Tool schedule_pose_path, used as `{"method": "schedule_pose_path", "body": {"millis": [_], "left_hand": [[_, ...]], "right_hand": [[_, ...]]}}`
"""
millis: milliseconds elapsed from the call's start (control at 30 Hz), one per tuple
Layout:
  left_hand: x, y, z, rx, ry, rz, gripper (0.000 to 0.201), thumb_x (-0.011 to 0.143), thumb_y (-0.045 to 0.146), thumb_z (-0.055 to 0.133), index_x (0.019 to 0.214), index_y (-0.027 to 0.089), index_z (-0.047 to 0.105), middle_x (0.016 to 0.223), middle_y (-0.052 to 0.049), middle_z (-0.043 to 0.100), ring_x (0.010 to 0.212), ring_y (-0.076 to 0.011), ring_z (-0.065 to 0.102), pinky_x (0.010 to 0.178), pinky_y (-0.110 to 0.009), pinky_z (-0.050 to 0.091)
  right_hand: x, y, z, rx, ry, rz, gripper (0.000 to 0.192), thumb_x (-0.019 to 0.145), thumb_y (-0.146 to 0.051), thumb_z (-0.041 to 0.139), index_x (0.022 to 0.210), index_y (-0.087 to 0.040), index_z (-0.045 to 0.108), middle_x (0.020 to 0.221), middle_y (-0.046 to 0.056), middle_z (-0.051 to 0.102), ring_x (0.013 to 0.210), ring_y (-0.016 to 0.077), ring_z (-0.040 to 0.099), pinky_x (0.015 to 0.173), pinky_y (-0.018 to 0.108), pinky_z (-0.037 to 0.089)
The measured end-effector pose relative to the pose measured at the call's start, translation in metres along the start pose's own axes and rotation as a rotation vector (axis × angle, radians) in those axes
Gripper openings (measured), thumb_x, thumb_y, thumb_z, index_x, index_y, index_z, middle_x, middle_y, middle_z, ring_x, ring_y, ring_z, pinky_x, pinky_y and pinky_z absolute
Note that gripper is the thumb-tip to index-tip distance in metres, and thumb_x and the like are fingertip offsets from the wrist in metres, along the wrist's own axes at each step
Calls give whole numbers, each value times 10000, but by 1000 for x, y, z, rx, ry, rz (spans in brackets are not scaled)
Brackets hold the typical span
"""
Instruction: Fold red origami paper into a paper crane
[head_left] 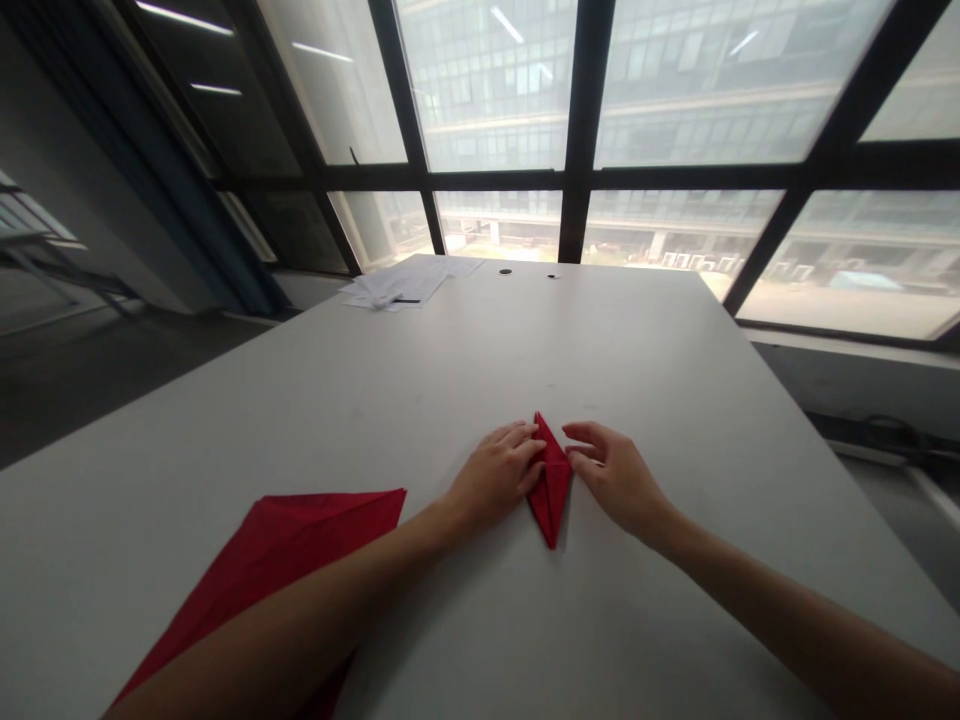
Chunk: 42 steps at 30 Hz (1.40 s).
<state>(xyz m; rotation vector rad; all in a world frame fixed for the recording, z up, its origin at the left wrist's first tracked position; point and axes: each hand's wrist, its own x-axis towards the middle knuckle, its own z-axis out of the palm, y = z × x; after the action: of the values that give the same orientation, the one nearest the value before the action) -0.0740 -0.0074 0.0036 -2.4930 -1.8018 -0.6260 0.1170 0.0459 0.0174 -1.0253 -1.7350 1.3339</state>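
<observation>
A small piece of folded red paper [556,485], shaped like a narrow diamond with layered flaps, lies on the white table [465,370]. Across its left side rests my left hand [504,468], fingers stretched out and pressing the paper from above. My right hand [611,470] is at the paper's right corner, its thumb and index finger apart and the fingertips at or very near the edge. Under my left forearm lies a larger sheet of red paper [300,540], partly hidden by the arm.
At the far left of the table, white papers [420,280] are spread out with a dark, thin object [407,301] on them. A round dark spot [505,271] and a small dark item [553,276] are near the far edge. Beyond stand large framed windows [495,90].
</observation>
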Motion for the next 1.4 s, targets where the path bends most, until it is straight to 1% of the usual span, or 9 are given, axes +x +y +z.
{"method": "schedule_pose_path", "body": {"millis": [133,300,400,567,800,1033,1200,1267,1400], "left_hand": [[1,2,-3,-20,-5,-2,266,947,250,545,1189,202,645,1311,-82,588,1231,-242,527,1097,-419,419],[2,3,-5,-29,-15,8,261,947,253,555,1188,215,647,1229,-62,621,1161,-231,550,1060,-408,432],[2,3,-5,-22,-9,5,263,933,257,579,1182,220,654,1215,-62,617,1149,-234,550,1053,-416,430],[2,1,-4,-35,-8,-5,263,912,261,614,1167,215,658,1182,-59,626,1122,-232,557,1028,-411,441],[4,3,-8,-80,5,-30,275,880,228,645,1154,215,623,1153,-53,649,1109,-226,570,1005,-383,451],[3,2,-7,-62,8,-9,391,925,247,591,1314,245,551,1160,-55,650,1102,-226,570,1004,-384,453],[1,1,-5,8,-15,27,332,934,206,555,1260,243,611,1184,-66,633,1122,-226,557,1019,-392,449],[1,1,-4,31,-15,25,328,950,235,538,1271,245,607,1219,-70,617,1136,-232,550,1028,-407,447],[0,-2,-2,57,-16,38,338,979,278,483,1295,250,602,1373,-68,549,1266,-249,490,1092,-430,404]], "right_hand": [[1,-7,-2,136,71,103,355,742,-188,620,1095,-164,649,1177,120,678,934,217,702,823,367,591],[6,2,-2,284,100,141,268,731,-203,631,993,-149,637,1083,123,686,865,212,706,761,368,609],[7,9,1,167,47,62,236,756,-206,633,984,-145,636,921,91,709,799,200,700,732,350,593],[-1,14,8,-30,8,-117,208,778,-173,636,986,-174,641,914,53,685,751,175,670,676,313,574],[-10,12,15,-258,0,-397,346,776,-24,537,1027,-223,668,1088,57,582,994,178,604,898,317,526],[-18,8,19,-523,-103,-469,306,874,-61,500,1095,-225,633,1073,61,630,985,198,606,915,340,499],[-26,-2,20,-621,-189,-523,265,934,-135,484,1138,-230,624,1156,64,659,1035,204,620,944,331,483],[-27,-4,19,-638,-140,-508,259,945,-148,473,1126,-232,637,1155,67,664,1015,201,626,923,323,486],[-23,-3,12,-728,-26,-467,196,939,-184,504,908,-221,693,938,62,675,911,208,605,864,334,482]]}}
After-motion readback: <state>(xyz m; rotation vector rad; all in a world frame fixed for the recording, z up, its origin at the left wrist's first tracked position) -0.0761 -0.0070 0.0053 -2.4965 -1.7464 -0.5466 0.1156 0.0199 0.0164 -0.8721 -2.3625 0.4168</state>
